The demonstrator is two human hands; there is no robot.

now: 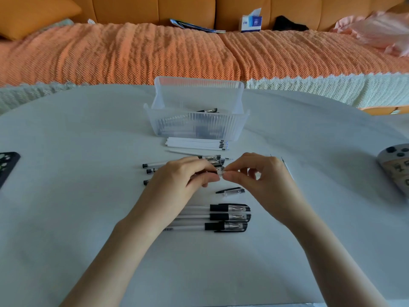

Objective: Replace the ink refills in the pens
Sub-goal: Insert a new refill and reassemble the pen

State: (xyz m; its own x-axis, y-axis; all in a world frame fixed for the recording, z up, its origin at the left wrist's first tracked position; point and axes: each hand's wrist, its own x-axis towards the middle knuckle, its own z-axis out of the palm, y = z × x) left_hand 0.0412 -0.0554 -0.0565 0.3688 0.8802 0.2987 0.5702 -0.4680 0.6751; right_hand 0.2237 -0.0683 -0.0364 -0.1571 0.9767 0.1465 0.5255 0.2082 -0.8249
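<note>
My left hand grips the barrel of a clear pen above the white table. My right hand pinches that pen's clear tip end between thumb and forefinger. Behind my hands lie a few more uncapped pens, partly hidden. A loose cap rests just below my right hand. Three capped black-grip pens lie in a row nearer to me. A bundle of white refills lies in front of the clear plastic basket, and one single refill lies just below the bundle.
The basket holds more pens. A thin refill lies right of my right hand. A dark phone case sits at the left edge, a game controller at the right. An orange sofa stands behind the table.
</note>
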